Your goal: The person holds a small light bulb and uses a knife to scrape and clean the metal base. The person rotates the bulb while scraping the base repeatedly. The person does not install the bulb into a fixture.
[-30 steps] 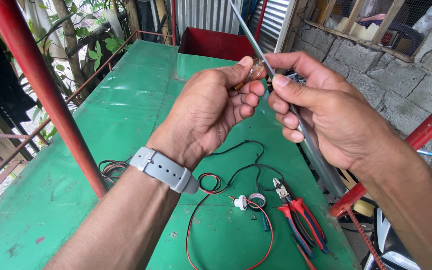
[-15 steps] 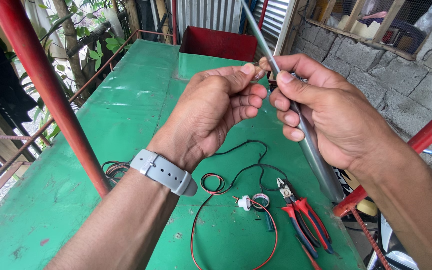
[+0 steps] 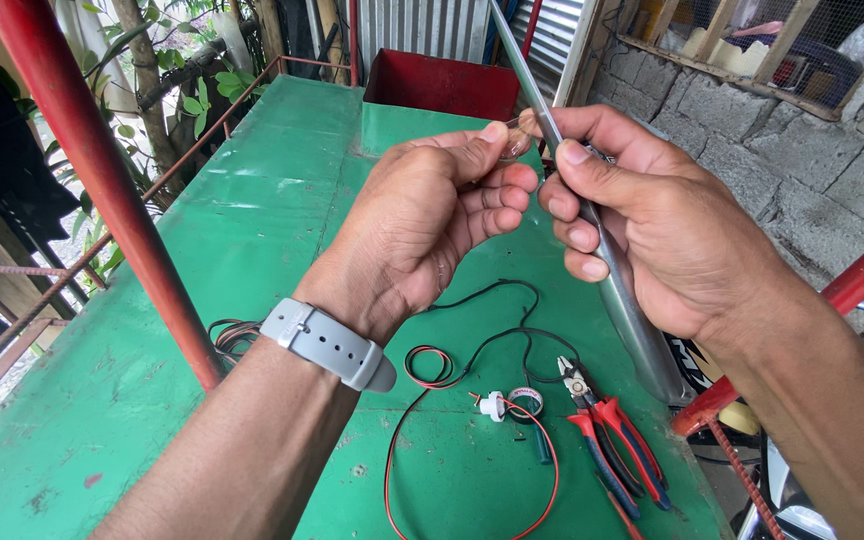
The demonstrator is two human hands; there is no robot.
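Above the green table point(image 3: 252, 260), the left hand point(image 3: 432, 225) and right hand point(image 3: 642, 220) pinch a thin wire end point(image 3: 515, 135) between fingertips, steadying it near the red-handled pliers point(image 3: 612, 440).

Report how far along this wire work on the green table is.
Laid out: red-handled pliers, a small white fitting and red and black wire on the green table. In hand: left hand and right hand pinch something small against a grey rod. The fitting lies untouched.

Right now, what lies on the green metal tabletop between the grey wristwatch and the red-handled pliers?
In the head view, between the grey wristwatch and the red-handled pliers lie looped red and black wires and a small white fitting beside a tape roll.
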